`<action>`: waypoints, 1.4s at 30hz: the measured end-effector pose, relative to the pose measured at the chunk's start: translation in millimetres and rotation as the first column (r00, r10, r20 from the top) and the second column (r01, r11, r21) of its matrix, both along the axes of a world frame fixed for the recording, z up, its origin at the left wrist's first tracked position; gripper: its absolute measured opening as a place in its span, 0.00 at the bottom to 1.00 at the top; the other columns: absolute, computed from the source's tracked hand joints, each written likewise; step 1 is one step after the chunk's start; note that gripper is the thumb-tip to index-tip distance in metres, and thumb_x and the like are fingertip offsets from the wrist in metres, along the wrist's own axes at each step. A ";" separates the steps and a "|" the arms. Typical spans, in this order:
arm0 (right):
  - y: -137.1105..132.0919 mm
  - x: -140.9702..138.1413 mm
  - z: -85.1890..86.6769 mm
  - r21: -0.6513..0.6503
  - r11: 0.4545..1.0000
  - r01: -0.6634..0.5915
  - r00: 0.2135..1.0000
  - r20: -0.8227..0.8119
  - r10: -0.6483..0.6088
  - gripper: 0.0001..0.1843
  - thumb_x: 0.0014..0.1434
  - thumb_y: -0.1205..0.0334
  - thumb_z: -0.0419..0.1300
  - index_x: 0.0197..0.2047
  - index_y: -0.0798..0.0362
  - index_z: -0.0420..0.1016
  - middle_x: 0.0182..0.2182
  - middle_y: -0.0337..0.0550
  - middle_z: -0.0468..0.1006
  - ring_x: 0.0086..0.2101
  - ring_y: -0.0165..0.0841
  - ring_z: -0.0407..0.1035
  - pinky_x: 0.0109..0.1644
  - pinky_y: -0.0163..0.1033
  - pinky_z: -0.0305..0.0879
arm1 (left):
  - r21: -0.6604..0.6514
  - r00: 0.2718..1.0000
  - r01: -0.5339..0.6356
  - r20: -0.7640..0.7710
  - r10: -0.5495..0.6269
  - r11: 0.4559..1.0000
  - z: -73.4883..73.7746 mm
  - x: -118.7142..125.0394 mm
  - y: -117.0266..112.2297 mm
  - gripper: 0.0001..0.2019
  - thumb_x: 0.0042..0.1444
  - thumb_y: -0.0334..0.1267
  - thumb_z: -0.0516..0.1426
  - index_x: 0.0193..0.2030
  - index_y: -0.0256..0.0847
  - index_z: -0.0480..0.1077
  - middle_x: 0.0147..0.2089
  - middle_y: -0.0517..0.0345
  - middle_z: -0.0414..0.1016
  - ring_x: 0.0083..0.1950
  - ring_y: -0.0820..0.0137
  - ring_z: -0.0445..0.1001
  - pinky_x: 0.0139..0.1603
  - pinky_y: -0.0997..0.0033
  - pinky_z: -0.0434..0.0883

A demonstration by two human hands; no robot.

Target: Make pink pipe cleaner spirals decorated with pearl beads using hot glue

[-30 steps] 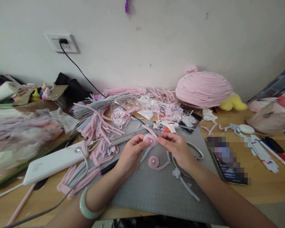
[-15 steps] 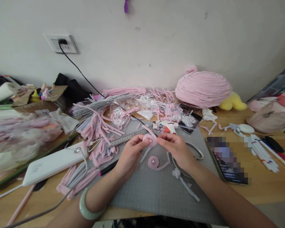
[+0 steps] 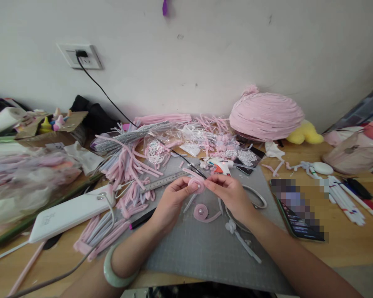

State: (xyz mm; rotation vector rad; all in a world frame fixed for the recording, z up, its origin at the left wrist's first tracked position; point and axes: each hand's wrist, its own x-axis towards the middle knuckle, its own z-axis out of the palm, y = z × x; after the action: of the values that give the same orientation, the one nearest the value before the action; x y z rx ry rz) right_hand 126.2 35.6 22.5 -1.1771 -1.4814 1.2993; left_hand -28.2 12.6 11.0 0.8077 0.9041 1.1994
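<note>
Between my two hands is a pink pipe cleaner (image 3: pixel 199 182) coiled into a flat spiral, with a white pearl bead at its middle and a loose tail sticking up at the upper left. My left hand (image 3: pixel 178 193) pinches the coil's left side, thumb by the bead. On the opposite edge, the thumb and fingertips of my right hand (image 3: pixel 225 191) are closed. A second pink spiral (image 3: pixel 200 211) with a pearl lies just below on the grey cutting mat (image 3: pixel 202 252). Right of it rests a pale knotted pipe cleaner (image 3: pixel 238 236).
A white and orange glue gun (image 3: pixel 222 165) and a steel ruler (image 3: pixel 163 181) lie behind my hands. Bundled pipe cleaners (image 3: pixel 121 161) and a white power bank (image 3: pixel 71 213) are on the left. A phone (image 3: pixel 298 215) and several white pens (image 3: pixel 346 203) lie right.
The coil has turned slightly in my fingers, and its loose tail has swung left and lower. Both hands stay in nearly the same place.
</note>
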 end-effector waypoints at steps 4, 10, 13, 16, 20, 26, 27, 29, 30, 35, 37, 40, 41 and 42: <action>-0.4 0.6 -2.2 0.064 0.998 0.021 0.997 0.067 -0.026 0.10 0.48 0.55 0.60 0.28 0.54 0.75 0.25 0.39 0.75 0.27 0.30 0.65 0.31 0.35 0.60 | 0.008 1.000 -0.017 -0.005 0.017 1.000 -0.8 0.1 0.1 0.05 0.48 0.38 0.62 0.27 0.39 0.72 0.30 0.62 0.73 0.33 0.75 0.68 0.40 0.76 0.61; -1.2 1.6 -5.9 0.132 0.991 0.028 0.990 0.131 -0.046 0.12 0.50 0.54 0.60 0.30 0.54 0.75 0.25 0.40 0.75 0.26 0.30 0.64 0.29 0.35 0.59 | 0.028 0.998 -0.033 -0.061 0.035 0.999 -0.6 0.9 1.5 0.06 0.48 0.38 0.62 0.27 0.39 0.71 0.30 0.61 0.74 0.34 0.74 0.68 0.40 0.75 0.62; -0.5 1.3 -5.7 0.140 0.990 0.025 0.987 0.156 -0.047 0.11 0.50 0.54 0.59 0.30 0.54 0.75 0.25 0.41 0.74 0.25 0.30 0.63 0.28 0.35 0.58 | 0.046 0.989 -0.017 -0.146 0.023 0.999 0.3 -1.4 2.3 0.07 0.46 0.39 0.63 0.27 0.39 0.71 0.31 0.60 0.74 0.34 0.73 0.68 0.40 0.74 0.62; 0.2 1.0 -5.1 0.137 0.990 0.019 0.981 0.187 -0.045 0.11 0.50 0.56 0.58 0.30 0.55 0.74 0.24 0.40 0.72 0.24 0.29 0.61 0.27 0.34 0.56 | 0.063 0.965 0.013 -0.263 0.004 0.998 1.3 -5.2 3.4 0.08 0.46 0.40 0.63 0.29 0.38 0.71 0.31 0.60 0.73 0.34 0.72 0.68 0.38 0.74 0.62; 0.3 1.4 -4.8 0.136 0.991 0.002 0.977 0.211 -0.031 0.09 0.50 0.58 0.58 0.29 0.55 0.74 0.22 0.38 0.70 0.22 0.27 0.58 0.26 0.33 0.53 | 0.113 0.927 0.042 -0.375 0.003 0.993 2.2 -8.5 5.0 0.09 0.47 0.42 0.61 0.31 0.38 0.71 0.31 0.60 0.72 0.33 0.72 0.67 0.37 0.74 0.62; 0.5 2.4 -4.4 0.112 0.994 -0.017 0.979 0.205 -0.006 0.09 0.50 0.58 0.57 0.28 0.55 0.73 0.22 0.38 0.70 0.23 0.27 0.58 0.26 0.33 0.53 | 0.212 0.883 0.039 -0.464 0.065 0.977 0.7 -9.8 6.2 0.08 0.48 0.41 0.61 0.32 0.39 0.71 0.30 0.62 0.70 0.34 0.73 0.66 0.39 0.75 0.62; 0.6 2.4 -4.2 0.105 0.994 -0.015 0.980 0.201 -0.007 0.10 0.50 0.57 0.57 0.28 0.55 0.73 0.22 0.38 0.70 0.23 0.27 0.58 0.26 0.33 0.53 | 0.211 0.882 0.034 -0.467 0.071 0.977 0.2 -10.0 6.5 0.08 0.48 0.41 0.61 0.31 0.39 0.72 0.30 0.62 0.70 0.34 0.73 0.66 0.39 0.75 0.62; 0.7 2.4 -3.8 0.102 0.995 -0.012 0.981 0.195 -0.008 0.10 0.50 0.57 0.57 0.28 0.55 0.73 0.22 0.38 0.70 0.23 0.27 0.59 0.27 0.34 0.54 | 0.195 0.887 0.028 -0.457 0.065 0.980 -0.5 -10.2 7.0 0.08 0.48 0.41 0.61 0.31 0.38 0.72 0.30 0.61 0.71 0.34 0.73 0.66 0.40 0.74 0.62; 0.5 2.2 -3.7 0.104 0.995 -0.014 0.981 0.192 -0.007 0.10 0.50 0.57 0.58 0.28 0.55 0.73 0.22 0.38 0.71 0.23 0.27 0.59 0.27 0.34 0.54 | 0.184 0.894 0.024 -0.444 0.061 0.983 -0.8 -10.1 7.2 0.08 0.48 0.41 0.61 0.31 0.38 0.72 0.30 0.61 0.71 0.34 0.72 0.67 0.39 0.74 0.62; -1.6 1.1 -4.3 0.100 0.995 -0.023 0.982 0.187 0.004 0.10 0.50 0.56 0.58 0.28 0.55 0.73 0.22 0.37 0.71 0.23 0.26 0.59 0.26 0.33 0.54 | 0.152 0.922 -0.004 -0.383 0.062 0.988 -0.7 -9.3 7.3 0.09 0.48 0.42 0.61 0.29 0.37 0.72 0.28 0.61 0.71 0.32 0.73 0.66 0.38 0.74 0.62; -2.1 0.7 -5.1 0.098 0.994 -0.038 0.984 0.177 0.020 0.11 0.51 0.55 0.59 0.28 0.55 0.74 0.22 0.37 0.71 0.22 0.26 0.59 0.26 0.33 0.54 | 0.145 0.928 -0.013 -0.366 0.066 0.989 0.0 -8.9 7.1 0.09 0.48 0.42 0.60 0.28 0.37 0.72 0.28 0.61 0.71 0.31 0.74 0.66 0.37 0.74 0.62; -2.1 0.6 -6.2 0.088 0.994 -0.057 0.986 0.160 0.043 0.11 0.51 0.55 0.59 0.28 0.55 0.74 0.21 0.37 0.71 0.22 0.26 0.59 0.26 0.33 0.54 | 0.133 0.937 -0.009 -0.344 0.055 0.991 1.6 -8.8 6.9 0.10 0.48 0.43 0.61 0.28 0.37 0.72 0.27 0.61 0.71 0.30 0.74 0.66 0.36 0.75 0.62; -2.0 0.6 -6.4 0.080 0.995 -0.059 0.987 0.156 0.046 0.11 0.51 0.55 0.59 0.28 0.55 0.74 0.21 0.37 0.71 0.22 0.26 0.59 0.25 0.32 0.54 | 0.131 0.939 -0.002 -0.342 0.047 0.991 2.0 -8.9 7.0 0.10 0.48 0.43 0.61 0.28 0.37 0.72 0.27 0.61 0.71 0.31 0.74 0.66 0.36 0.75 0.62; -1.9 0.6 -6.3 0.072 0.996 -0.060 0.987 0.153 0.049 0.11 0.51 0.55 0.59 0.28 0.55 0.74 0.21 0.37 0.71 0.22 0.26 0.59 0.25 0.32 0.54 | 0.130 0.939 0.006 -0.341 0.039 0.992 2.3 -9.1 7.2 0.10 0.48 0.43 0.61 0.28 0.37 0.72 0.27 0.61 0.71 0.31 0.74 0.66 0.36 0.75 0.62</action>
State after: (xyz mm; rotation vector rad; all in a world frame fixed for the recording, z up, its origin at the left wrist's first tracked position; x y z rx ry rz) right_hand 126.9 33.7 16.1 -1.2143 -1.6685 1.2000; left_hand -37.3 19.8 13.3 1.1408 1.1262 1.1591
